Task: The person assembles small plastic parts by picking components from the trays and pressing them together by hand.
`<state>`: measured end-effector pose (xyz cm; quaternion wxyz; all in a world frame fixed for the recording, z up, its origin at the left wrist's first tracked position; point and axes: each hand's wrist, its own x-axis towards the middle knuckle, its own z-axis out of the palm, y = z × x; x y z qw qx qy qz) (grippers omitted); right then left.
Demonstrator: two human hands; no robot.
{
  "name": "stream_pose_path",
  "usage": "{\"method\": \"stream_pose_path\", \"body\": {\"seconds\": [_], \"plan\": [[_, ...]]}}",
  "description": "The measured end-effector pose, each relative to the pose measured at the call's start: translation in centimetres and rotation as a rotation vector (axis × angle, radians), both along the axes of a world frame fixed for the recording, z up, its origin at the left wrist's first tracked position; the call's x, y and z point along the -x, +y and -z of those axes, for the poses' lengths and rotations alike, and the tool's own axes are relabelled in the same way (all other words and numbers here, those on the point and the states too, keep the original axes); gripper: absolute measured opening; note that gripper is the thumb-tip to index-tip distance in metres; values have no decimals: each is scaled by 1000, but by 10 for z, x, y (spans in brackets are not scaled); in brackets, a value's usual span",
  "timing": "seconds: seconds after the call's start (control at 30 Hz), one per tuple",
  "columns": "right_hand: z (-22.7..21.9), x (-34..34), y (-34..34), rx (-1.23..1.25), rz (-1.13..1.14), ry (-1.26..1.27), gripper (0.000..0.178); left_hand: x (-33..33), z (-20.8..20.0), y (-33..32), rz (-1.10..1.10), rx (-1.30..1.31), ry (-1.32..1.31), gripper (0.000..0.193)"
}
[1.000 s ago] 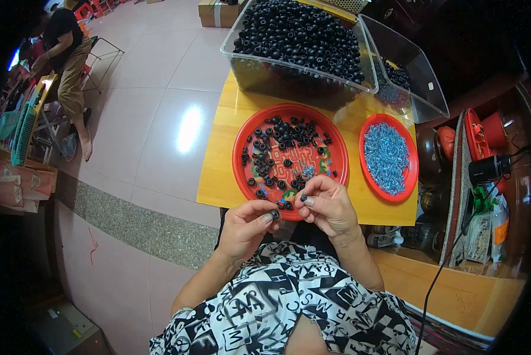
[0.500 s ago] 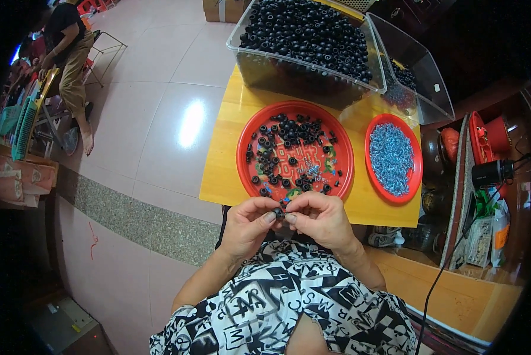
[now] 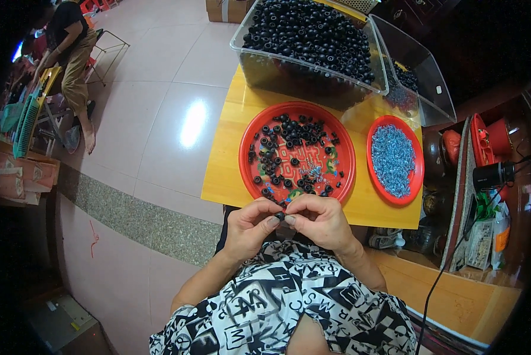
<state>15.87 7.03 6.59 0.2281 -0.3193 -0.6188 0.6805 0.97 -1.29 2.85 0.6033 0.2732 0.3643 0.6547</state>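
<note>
Between my two hands, at the near rim of a round red tray (image 3: pixel 243 160), is a small round black plastic piece (image 3: pixel 280 216). My left hand (image 3: pixel 246 232) pinches it between thumb and forefinger. From the other side, my right hand (image 3: pixel 326 225) has its thumb and forefinger closed at the same piece; any smaller part under its fingertips is hidden. Loose black hollow pieces (image 3: pixel 295 131) and a few tiny silvery bits (image 3: pixel 314 171) lie scattered in the tray. To its right, an oval red tray (image 3: pixel 420 171) holds a heap of small shiny bluish parts (image 3: pixel 392 161).
A clear plastic bin (image 3: pixel 301 83) full of black pieces stands at the back of the yellow table (image 3: pixel 218 171). Beside it leans another clear container (image 3: pixel 431 77). A shelf with a black cylinder (image 3: pixel 494 176) is at right. Another person (image 3: pixel 73 53) stands far left.
The black piece has turned slightly between my fingertips, and both hands stay pinched at it. The whole view has shifted a little; the trays look unchanged.
</note>
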Motion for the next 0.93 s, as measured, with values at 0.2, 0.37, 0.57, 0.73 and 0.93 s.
{"method": "stream_pose_path", "body": {"seconds": [0.2, 0.37, 0.57, 0.73, 0.93], "plan": [[-1, -3, 7, 147, -88, 83, 10, 2, -7, 4, -68, -174, 486, 18], [1, -4, 8, 378, -104, 150, 11, 3, -11, 7, -118, -362, 722, 13], [5, -9, 14, 474, -230, 129, 17, 6, -16, 11, -70, -456, 817, 14], [12, -7, 11, 519, -238, 222, 23, 6, -19, 10, -45, -490, 849, 16], [13, -5, 13, 461, -275, 208, 25, 8, -16, 8, 4, -486, 859, 15]]}}
